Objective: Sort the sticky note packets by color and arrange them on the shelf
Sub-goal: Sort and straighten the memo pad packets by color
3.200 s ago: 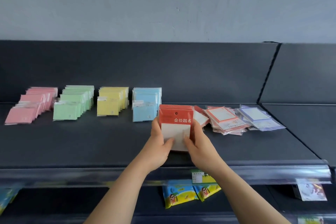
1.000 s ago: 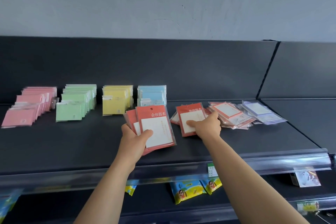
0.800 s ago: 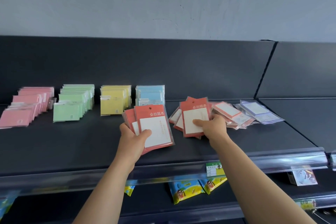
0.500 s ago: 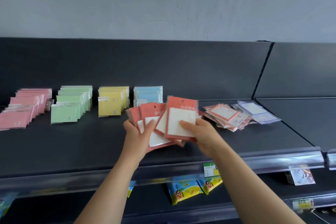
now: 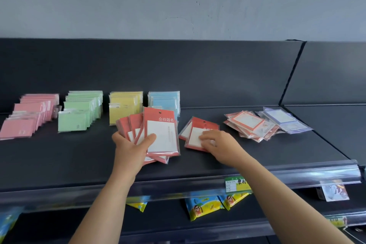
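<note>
Pink packets (image 5: 29, 117): overlapping row at the far left of the shelf (image 5: 59, 160), running front to back; print too small to read.
Green packets (image 5: 79, 113): a like row just right of the pink.
Yellow packets (image 5: 124, 105): next row; its front right corner is hidden behind the held fan.
Blue packets (image 5: 164, 101): row at the back, directly behind the fan.
Left hand (image 5: 130, 144): clamped on the red fan (image 5: 158, 136), thumb across the front packet's white pad, fingers behind. The fan is raised above mid-shelf.
Writing on the fan: white characters 金榜题名 on the front packet's red header, below a hang hole.
Loose red packets (image 5: 198, 130): two or so lying flat, just right of the fan.
Right hand (image 5: 217, 144): on top of them, bent fingertips pressing the upper packet; whether it grips cannot be told.
Orange-bordered pile (image 5: 247, 125): untidy heap well right of the hand; lettering illegible.
Purple packets (image 5: 283, 121): overlapping the heap's right side, near the shelf divider.
Open room: bare dark shelf along the whole front, up to the clear price rail (image 5: 297, 174).
Green price tag (image 5: 236, 184): in the rail, handwritten 便利.
</note>
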Tool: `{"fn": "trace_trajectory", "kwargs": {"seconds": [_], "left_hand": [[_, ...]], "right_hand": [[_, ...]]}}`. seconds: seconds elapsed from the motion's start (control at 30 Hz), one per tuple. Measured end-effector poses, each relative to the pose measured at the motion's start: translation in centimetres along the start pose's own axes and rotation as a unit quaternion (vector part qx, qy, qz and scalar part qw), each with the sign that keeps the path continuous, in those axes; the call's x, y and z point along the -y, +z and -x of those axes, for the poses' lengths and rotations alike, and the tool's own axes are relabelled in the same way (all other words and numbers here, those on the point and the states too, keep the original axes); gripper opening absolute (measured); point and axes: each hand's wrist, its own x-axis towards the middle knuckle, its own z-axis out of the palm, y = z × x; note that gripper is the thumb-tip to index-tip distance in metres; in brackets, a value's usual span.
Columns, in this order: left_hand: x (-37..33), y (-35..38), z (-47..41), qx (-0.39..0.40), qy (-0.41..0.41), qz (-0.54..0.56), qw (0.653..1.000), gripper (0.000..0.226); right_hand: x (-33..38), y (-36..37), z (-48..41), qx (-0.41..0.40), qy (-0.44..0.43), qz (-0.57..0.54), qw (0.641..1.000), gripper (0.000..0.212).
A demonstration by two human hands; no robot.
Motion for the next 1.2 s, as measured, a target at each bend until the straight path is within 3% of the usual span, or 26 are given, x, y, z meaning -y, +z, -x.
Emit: {"fn": "trace_trajectory", "kwargs": {"seconds": [0.07, 0.2, 0.43, 0.6, 0.73, 0.8, 0.9, 1.0, 1.07, 1.13, 1.2], "left_hand": [[0.1, -0.2, -0.2, -0.003, -0.007, 0.004, 1.000, 0.061], [0.3, -0.4, -0.5, 0.004, -0.012, 0.004, 1.000, 0.062], [0.8, -0.6, -0.7, 0.012, -0.025, -0.005, 1.000, 0.060], [0.9, -0.8, -0.8, 0.016, -0.032, -0.010, 0.999, 0.059], [0.8, -0.8, -0.7, 0.021, -0.030, -0.008, 0.999, 0.060], [0.7, -0.9, -0.6, 0.022, -0.026, -0.003, 0.999, 0.058], [0.6, -0.9, -0.3, 0.028, -0.020, -0.001, 0.999, 0.056], [0.3, -0.8, 0.0, 0.039, -0.010, -0.003, 0.999, 0.054], [-0.1, -0.5, 0.4, 0.062, -0.006, 0.000, 0.998, 0.053], [-0.5, 0.0, 0.9, 0.093, -0.004, 0.011, 0.996, 0.055], [-0.8, 0.4, 1.4, 0.117, 0.011, -0.008, 0.993, 0.065]], "right_hand": [[-0.2, -0.1, -0.3, -0.025, 0.046, -0.032, 0.998, 0.045], [-0.2, 0.1, -2.4, 0.068, 0.156, 0.019, 0.985, 0.098], [-0.4, -0.4, -5.1, 0.136, 0.184, 0.010, 0.973, 0.128], [0.2, -0.5, -4.6, 0.083, 0.185, 0.036, 0.979, 0.121], [0.9, -1.0, -3.6, -0.029, 0.169, -0.084, 0.982, 0.107], [1.0, -1.2, -3.0, -0.090, 0.172, -0.177, 0.965, 0.102], [0.9, -2.6, -1.8, -0.155, 0.163, -0.378, 0.898, 0.099], [1.5, -3.8, -0.6, -0.086, 0.128, -0.518, 0.842, 0.107], [2.4, -3.1, -0.2, -0.010, 0.115, -0.517, 0.848, 0.108], [3.1, -1.3, -0.4, 0.022, 0.126, -0.496, 0.859, 0.089], [3.4, 0.5, -0.4, 0.029, 0.136, -0.487, 0.862, 0.052]]}}
